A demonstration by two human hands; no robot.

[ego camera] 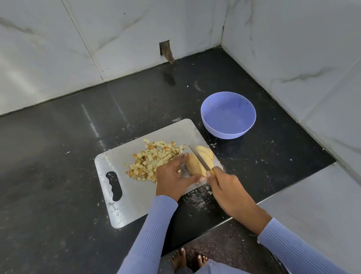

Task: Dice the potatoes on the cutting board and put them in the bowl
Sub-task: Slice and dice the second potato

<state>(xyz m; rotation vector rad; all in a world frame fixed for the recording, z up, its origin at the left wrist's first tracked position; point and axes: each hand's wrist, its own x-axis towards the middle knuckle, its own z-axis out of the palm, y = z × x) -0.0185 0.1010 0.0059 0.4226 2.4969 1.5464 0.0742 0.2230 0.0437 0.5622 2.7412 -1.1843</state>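
Cutting step now. Right hand [225, 187] holds the knife [199, 157] w/ blade on the potato [198, 161]. Left hand [175, 174] holds the potato on the cutting board [124, 205]. Diced bits [152, 160] sit beside it. Bowl [228, 115] looks empty, nearby on the tabletop [40, 168]. Next: slice down, fingers clear.

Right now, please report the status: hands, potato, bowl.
Left hand steadies potato on board. Right hand grips knife, blade on potato. Dice piled on board; bowl holds none. Nothing in the way.
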